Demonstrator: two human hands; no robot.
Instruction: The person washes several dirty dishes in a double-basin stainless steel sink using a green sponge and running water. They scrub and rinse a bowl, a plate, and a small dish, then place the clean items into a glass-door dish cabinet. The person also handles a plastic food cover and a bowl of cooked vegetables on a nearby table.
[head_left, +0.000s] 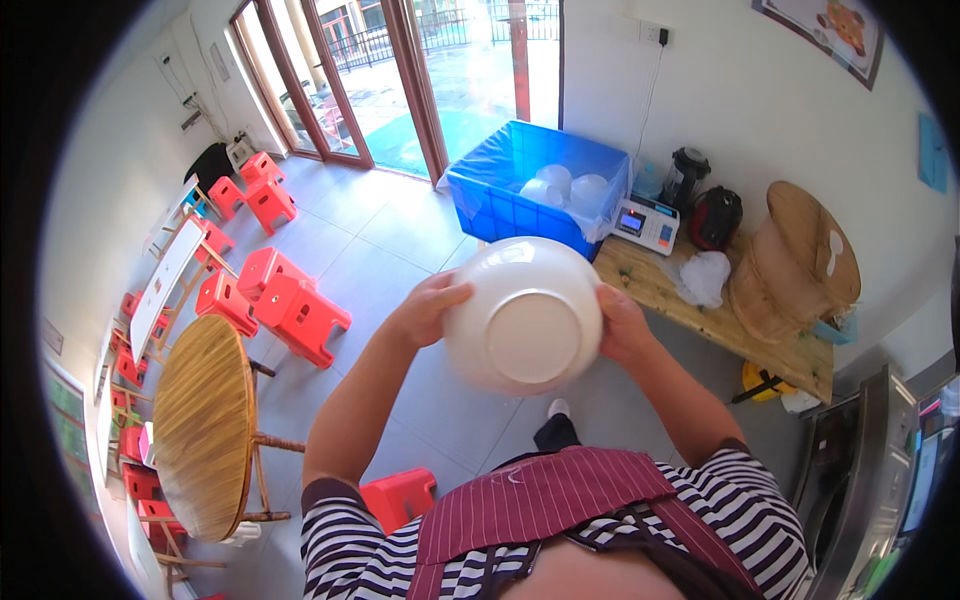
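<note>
Between my two hands I hold a large white bowl (534, 337), tilted so that its underside and round foot ring face me. My left hand (433, 306) grips the bowl's left side, thumb on the outer wall. On the opposite side my right hand (621, 321) clasps it the same way. What the bowl contains, if anything, is hidden. Just beyond it stands a blue plastic crate (491, 219) lined with clear plastic film. Several white bowls (556, 182) lie inside the crate.
Right of the crate, a wooden table (660, 289) carries a digital scale (646, 225), a plastic bag (703, 277) and a wooden barrel with a lid (780, 262). Red plastic stools (300, 319) and a round wooden table (202, 427) stand to the left. Glass doors (420, 90) are ahead.
</note>
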